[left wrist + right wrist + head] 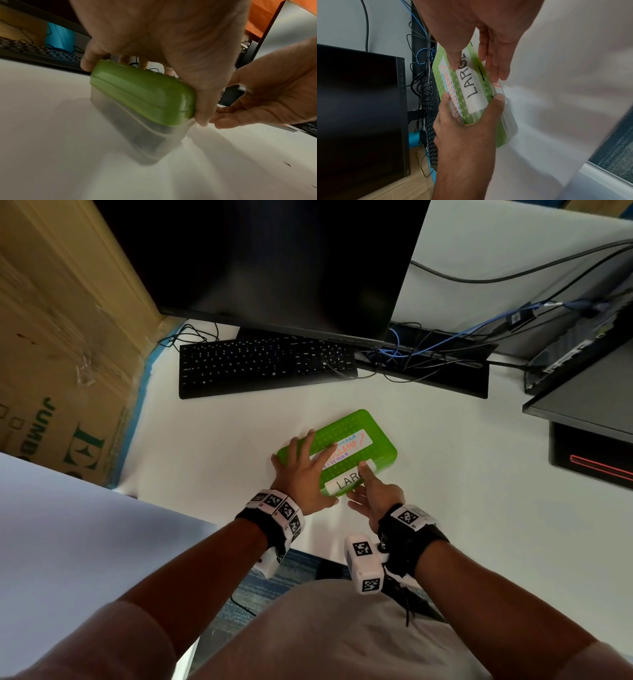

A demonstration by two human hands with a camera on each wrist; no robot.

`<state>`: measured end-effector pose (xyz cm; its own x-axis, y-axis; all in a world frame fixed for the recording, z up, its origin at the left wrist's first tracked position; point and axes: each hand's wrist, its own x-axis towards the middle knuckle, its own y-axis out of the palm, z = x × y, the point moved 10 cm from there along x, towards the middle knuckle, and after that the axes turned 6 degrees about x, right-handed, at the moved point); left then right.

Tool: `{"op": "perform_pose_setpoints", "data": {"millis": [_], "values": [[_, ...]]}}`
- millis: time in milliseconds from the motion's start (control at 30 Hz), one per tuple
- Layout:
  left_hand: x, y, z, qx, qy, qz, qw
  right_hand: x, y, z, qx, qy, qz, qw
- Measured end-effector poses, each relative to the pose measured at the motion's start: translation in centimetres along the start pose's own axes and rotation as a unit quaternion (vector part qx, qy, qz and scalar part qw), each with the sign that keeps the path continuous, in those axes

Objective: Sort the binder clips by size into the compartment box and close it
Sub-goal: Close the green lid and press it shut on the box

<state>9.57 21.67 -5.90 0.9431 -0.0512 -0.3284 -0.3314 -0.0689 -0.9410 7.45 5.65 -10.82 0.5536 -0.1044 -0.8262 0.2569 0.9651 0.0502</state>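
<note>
The compartment box (356, 433) lies shut on the white desk (205, 446), its green lid (140, 94) down on the clear base (137, 128). Its contents are hidden; no loose clips show. My left hand (308, 470) lies flat on the lid's left part, fingers spread, thumb along the near edge. A white label (472, 86) reading LARGE sits on the lid's front. The thumb of my right hand (370, 494) presses on the lid at that label, and the straight fingers (496, 67) lie beside the box's front wall.
A black keyboard (263, 368) and a dark monitor (274, 261) stand behind the box. Tangled cables (428, 347) and a computer case (582, 354) fill the back right. A cardboard carton (51, 354) stands at the left. The desk's near edge is close to my wrists.
</note>
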Motion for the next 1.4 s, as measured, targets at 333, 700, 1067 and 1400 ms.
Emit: {"op": "perform_pose_setpoints", "data": {"millis": [333,700,1067,1400], "values": [[0.2,-0.3,-0.5,-0.020,0.003,0.000,1.000,-0.7,1.3,0.9,0.017,-0.008,0.068,0.998],[-0.5,1.3,-1.6,0.062,0.013,0.014,0.998,0.0,0.5,0.3,0.038,-0.031,0.022,0.999],[-0.9,1.3,-1.9,0.095,0.021,0.011,0.995,0.5,-0.7,1.0,-0.006,-0.052,-0.017,0.998],[-0.6,0.9,-1.5,0.060,0.015,0.007,0.998,0.5,-1.2,1.7,0.020,-0.004,-0.002,1.000]]}}
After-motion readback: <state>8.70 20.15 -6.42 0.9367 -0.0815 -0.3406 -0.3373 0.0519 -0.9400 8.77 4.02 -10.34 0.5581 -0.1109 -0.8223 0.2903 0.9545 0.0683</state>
